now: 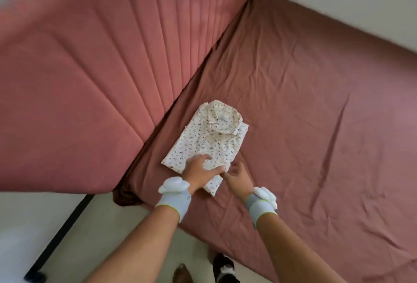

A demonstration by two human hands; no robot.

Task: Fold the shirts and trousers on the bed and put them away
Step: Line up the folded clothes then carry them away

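- We see a folded shirt [204, 145], white with a small dark print, lying flat on the bed [316, 125], its collar at the end away from both hands.
- Our left hand [198, 170] rests on the near end of the shirt, palm down, fingers spread and fairly straight, pressing the cloth; it grips nothing.
- Our right hand [238, 175] sits just to the right of the left hand, at the shirt's near right edge, its fingers loosely curled.
- The fingertips of the right hand come close to the left hand's outstretched finger; we cannot tell whether they pinch the shirt's edge or merely hover at it.
- The shirt's near corner runs under the left hand and shows again between the two wrists.
- Each wrist carries a grey band [173, 203] with a white padded piece on top.
- The bed is covered by a creased reddish-brown sheet, which stretches well to the right of the right hand.
- A padded pink headboard [90, 79] with stitched ribs stands to the left of the left hand, beyond the shirt's left edge.
- Behind the hands, below our forearms, we see a pale floor [101, 237] and feet [223, 267] beside the bed's edge.
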